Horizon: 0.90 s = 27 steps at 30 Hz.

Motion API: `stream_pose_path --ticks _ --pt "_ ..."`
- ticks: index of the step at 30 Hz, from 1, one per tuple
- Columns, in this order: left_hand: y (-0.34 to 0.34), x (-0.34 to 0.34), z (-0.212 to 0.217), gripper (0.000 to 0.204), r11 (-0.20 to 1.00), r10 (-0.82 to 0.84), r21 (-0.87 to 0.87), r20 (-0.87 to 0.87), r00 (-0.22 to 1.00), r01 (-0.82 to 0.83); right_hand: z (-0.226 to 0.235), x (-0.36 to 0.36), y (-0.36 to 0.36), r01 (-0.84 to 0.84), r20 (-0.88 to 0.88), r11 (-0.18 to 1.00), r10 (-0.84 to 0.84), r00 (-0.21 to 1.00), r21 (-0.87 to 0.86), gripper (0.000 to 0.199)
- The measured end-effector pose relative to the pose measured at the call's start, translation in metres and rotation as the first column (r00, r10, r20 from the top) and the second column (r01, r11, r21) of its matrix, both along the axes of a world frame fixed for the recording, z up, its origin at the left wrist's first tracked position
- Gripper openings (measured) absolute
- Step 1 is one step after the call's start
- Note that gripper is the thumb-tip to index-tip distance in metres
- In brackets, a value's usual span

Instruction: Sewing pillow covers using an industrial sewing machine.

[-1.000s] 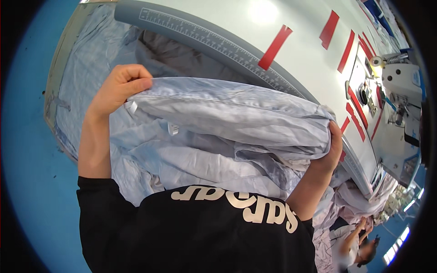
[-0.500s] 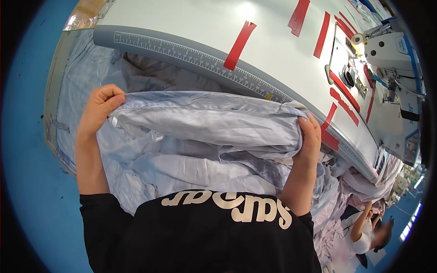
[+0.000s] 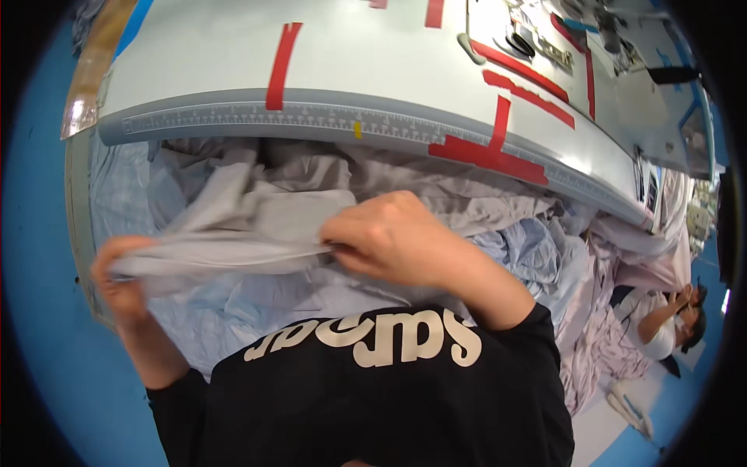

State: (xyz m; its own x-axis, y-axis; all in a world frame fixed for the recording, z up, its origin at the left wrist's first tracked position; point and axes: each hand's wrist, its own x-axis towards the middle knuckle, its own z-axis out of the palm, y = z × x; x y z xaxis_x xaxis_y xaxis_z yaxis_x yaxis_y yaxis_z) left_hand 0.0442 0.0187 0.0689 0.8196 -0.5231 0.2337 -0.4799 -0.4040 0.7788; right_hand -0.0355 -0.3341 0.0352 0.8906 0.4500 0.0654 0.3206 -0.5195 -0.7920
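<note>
A pale grey cloth (image 3: 233, 255), blurred by motion, is stretched between my two hands in front of my chest. My left hand (image 3: 123, 276) is closed round its left end, low and out to the side. At the other end my right hand (image 3: 393, 237) pinches the cloth with curled fingers, its forearm reaching in across from the right. More grey fabric (image 3: 307, 210) rises from behind the held stretch toward the table edge. Beneath lies a heap of light blue and grey cloth (image 3: 521, 249), partly hidden by my arms.
A white sewing table (image 3: 202, 62) with a grey ruler edge (image 3: 311, 117) and red tape strips (image 3: 486, 158) runs across the far side. Sewing machine parts (image 3: 520, 39) are at the upper right. Pinkish cloth (image 3: 603, 342) hangs at right, near another person (image 3: 654, 319).
The bluish-grey cloth stretched wide before is out of my hands; a greyer piece is held instead. My right hand has moved left, my left hand lower and outward. The view has shifted right.
</note>
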Motion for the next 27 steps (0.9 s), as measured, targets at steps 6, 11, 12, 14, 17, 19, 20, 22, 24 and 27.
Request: stream_pose_path --ticks 6,11,12,14,17,19,20,22,24,27 --pt "0.144 0.025 -0.025 0.024 0.745 0.515 -0.328 -0.271 0.813 -0.581 -0.045 -0.050 -0.049 0.272 0.022 0.952 -0.271 0.962 -0.139 0.028" --pt "0.170 0.042 -0.061 0.027 0.664 0.748 0.031 -0.024 0.663 -0.747 -0.064 -0.079 -0.073 0.293 0.101 0.898 -0.275 0.956 -0.329 0.027" --pt "0.151 0.041 -0.068 0.029 0.609 0.688 0.400 0.164 0.707 -0.685 -0.064 -0.082 -0.075 0.320 0.093 0.900 -0.306 0.947 -0.296 0.028" --pt "0.088 0.037 -0.070 0.032 0.541 0.482 0.640 0.296 0.824 -0.546 -0.062 -0.084 -0.073 0.363 0.086 0.895 -0.353 0.932 -0.261 0.029" --pt "-0.052 -0.002 -0.070 0.045 0.928 0.165 0.347 -0.048 0.985 -0.138 -0.054 -0.077 -0.056 0.361 0.189 0.920 -0.331 0.924 -0.154 0.033" --pt "-0.142 -0.032 -0.065 0.057 0.931 -0.211 0.284 -0.093 0.973 0.228 -0.048 -0.069 -0.041 0.339 0.284 0.935 -0.299 0.911 -0.102 0.033" --pt "-0.176 -0.046 -0.060 0.063 0.845 -0.399 0.337 -0.121 0.909 0.415 -0.045 -0.066 -0.034 0.320 0.317 0.941 -0.270 0.909 -0.114 0.030" --pt "-0.220 -0.063 -0.051 0.064 0.825 -0.456 0.243 -0.247 0.855 0.510 -0.038 -0.063 -0.029 0.346 0.416 0.938 -0.311 0.855 -0.009 0.017" --pt "-0.231 -0.062 -0.047 0.060 0.807 -0.406 0.255 -0.416 0.814 0.533 -0.030 -0.068 -0.032 0.403 0.375 0.914 -0.361 0.854 -0.037 0.019" --pt "-0.198 -0.039 -0.048 0.047 0.811 -0.543 0.267 0.012 0.840 0.521 -0.025 -0.084 -0.047 0.441 0.305 0.895 -0.403 0.863 -0.068 0.023"
